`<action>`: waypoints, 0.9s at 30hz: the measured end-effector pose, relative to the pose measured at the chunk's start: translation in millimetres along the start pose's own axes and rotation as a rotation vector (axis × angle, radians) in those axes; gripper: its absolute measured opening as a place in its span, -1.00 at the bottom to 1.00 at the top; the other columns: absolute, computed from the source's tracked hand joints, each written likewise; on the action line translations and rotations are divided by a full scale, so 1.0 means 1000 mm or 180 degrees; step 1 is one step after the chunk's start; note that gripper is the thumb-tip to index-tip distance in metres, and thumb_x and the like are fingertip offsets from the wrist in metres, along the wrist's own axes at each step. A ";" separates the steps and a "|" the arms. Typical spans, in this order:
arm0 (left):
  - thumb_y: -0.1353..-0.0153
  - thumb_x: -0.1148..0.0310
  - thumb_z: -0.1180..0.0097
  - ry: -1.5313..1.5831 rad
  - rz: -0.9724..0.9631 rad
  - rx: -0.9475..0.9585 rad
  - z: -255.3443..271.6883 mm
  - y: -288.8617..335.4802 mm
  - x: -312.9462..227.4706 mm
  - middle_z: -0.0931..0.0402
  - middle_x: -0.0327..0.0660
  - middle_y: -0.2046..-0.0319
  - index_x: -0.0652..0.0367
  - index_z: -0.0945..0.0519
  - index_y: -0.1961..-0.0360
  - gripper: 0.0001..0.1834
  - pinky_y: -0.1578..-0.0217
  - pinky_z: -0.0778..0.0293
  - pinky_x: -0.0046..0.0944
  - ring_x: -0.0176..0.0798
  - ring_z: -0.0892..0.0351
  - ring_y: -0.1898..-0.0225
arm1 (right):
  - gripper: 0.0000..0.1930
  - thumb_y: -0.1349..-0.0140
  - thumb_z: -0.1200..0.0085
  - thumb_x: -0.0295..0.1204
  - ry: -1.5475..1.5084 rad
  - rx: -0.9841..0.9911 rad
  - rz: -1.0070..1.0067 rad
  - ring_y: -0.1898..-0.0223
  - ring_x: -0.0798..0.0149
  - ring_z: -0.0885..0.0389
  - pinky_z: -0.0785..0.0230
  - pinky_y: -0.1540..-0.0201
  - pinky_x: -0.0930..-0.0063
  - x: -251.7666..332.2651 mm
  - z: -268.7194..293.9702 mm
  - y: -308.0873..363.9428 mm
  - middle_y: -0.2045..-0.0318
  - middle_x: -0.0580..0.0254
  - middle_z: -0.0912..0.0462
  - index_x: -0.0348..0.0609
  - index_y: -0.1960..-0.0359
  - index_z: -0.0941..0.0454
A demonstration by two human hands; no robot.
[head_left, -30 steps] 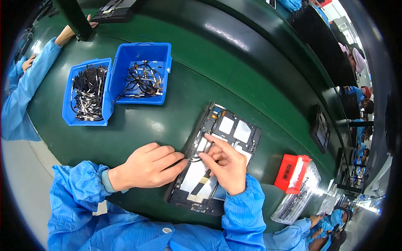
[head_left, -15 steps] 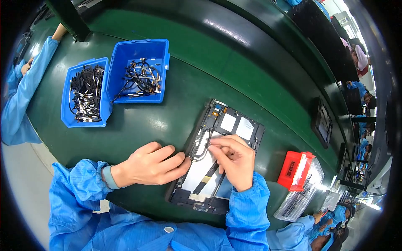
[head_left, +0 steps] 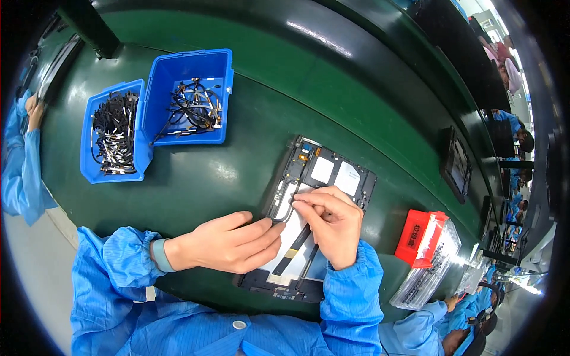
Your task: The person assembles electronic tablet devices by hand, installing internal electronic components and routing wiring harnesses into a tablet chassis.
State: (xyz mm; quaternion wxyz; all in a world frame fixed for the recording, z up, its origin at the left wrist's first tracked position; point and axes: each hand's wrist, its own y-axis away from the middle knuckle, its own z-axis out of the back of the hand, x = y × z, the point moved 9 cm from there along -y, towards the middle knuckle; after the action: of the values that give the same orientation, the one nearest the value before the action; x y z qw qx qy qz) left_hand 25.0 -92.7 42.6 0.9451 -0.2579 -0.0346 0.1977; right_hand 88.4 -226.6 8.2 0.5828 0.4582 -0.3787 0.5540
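Observation:
An opened tablet-like device (head_left: 323, 184) lies tilted on the bench, its silver battery area, white patches and circuit parts exposed. Over its middle, my right hand (head_left: 332, 222) pinches a thin black cable (head_left: 289, 215) between thumb and forefinger. The cable curves down toward the device's left edge, where the fingertips of my left hand (head_left: 234, 243) close on it. My left thumb is hidden beneath the hand. A dark flat ribbon with a gold band (head_left: 291, 254) runs across the battery area below my right hand.
Two blue bins (head_left: 227, 121) with black cables stand at the far left. To the right are a red box (head_left: 420, 237) and clear plastic bags (head_left: 415, 288). A dark screen device (head_left: 457, 166) leans at the back right. Co-workers' sleeves (head_left: 24, 172) show on both sides.
My left hand has moved right, its fingertips reaching the cable over the device. The right hand keeps its pinch. At far left, the co-worker's extended arm has drawn back.

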 end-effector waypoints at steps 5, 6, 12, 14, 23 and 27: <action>-0.06 0.36 -0.08 0.0024 0.0036 0.0018 -0.002 -0.001 0.001 -0.60 -0.23 0.11 0.10 -0.59 0.33 -0.85 0.26 -0.38 -0.37 -0.34 -0.48 0.16 | -0.85 -0.07 -0.27 -0.64 0.0059 -0.0136 0.0068 0.43 0.47 -0.60 -0.47 0.41 0.64 -0.001 0.001 0.001 0.36 0.21 -0.61 -0.26 0.29 -0.70; -0.06 0.36 -0.08 0.0022 0.0036 -0.0015 -0.002 -0.001 0.000 -0.60 -0.23 0.11 0.10 -0.59 0.34 -0.86 0.27 -0.37 -0.37 -0.34 -0.48 0.17 | -0.85 -0.07 -0.27 -0.64 0.0057 -0.0138 0.0051 0.43 0.47 -0.60 -0.47 0.41 0.64 -0.003 0.001 0.001 0.36 0.21 -0.61 -0.26 0.29 -0.70; -0.06 0.34 -0.12 0.0260 -0.0003 -0.0170 -0.006 -0.011 0.003 -0.55 -0.26 0.31 0.13 -0.54 0.44 -0.89 0.09 -0.48 -0.29 -0.28 -0.54 0.15 | -0.84 -0.09 -0.23 -0.71 0.0198 -0.0180 0.0284 0.45 0.56 -0.52 -0.35 0.47 0.71 0.000 0.000 0.001 0.33 0.26 -0.57 -0.33 0.27 -0.69; -0.08 0.32 -0.13 0.0436 0.0073 -0.0188 -0.009 -0.015 0.004 -0.51 -0.27 0.35 0.13 -0.52 0.46 -0.88 0.04 -0.49 -0.27 -0.26 -0.56 0.14 | -0.84 -0.08 -0.23 -0.71 0.0221 -0.0179 0.0295 0.47 0.56 -0.50 -0.34 0.49 0.71 0.001 0.000 0.001 0.33 0.26 -0.57 -0.32 0.27 -0.70; -0.11 0.26 -0.14 0.0696 0.0195 -0.0166 -0.009 -0.020 0.007 -0.43 -0.26 0.42 0.14 -0.47 0.52 -0.80 0.02 -0.49 -0.24 -0.24 -0.57 0.15 | -0.88 -0.05 -0.30 -0.62 0.0180 -0.0391 0.0002 0.58 0.57 -0.47 -0.28 0.56 0.67 -0.006 0.008 -0.009 0.48 0.25 -0.57 -0.33 0.34 -0.66; -0.10 0.27 -0.14 0.0765 0.0294 -0.0197 -0.010 -0.019 0.009 -0.43 -0.26 0.43 0.13 -0.46 0.53 -0.80 0.03 -0.49 -0.25 -0.25 -0.58 0.16 | -0.89 -0.07 -0.29 -0.60 0.0307 -0.0476 0.0060 0.57 0.55 -0.50 -0.32 0.57 0.68 -0.002 0.007 -0.007 0.47 0.24 -0.57 -0.34 0.36 -0.64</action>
State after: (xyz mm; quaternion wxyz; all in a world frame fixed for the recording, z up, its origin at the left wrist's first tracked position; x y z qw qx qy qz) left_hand 41.7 -108.8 43.4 0.9239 -0.3101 0.0847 0.2075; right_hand 95.4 -233.9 8.0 0.6277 0.3826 -0.3948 0.5511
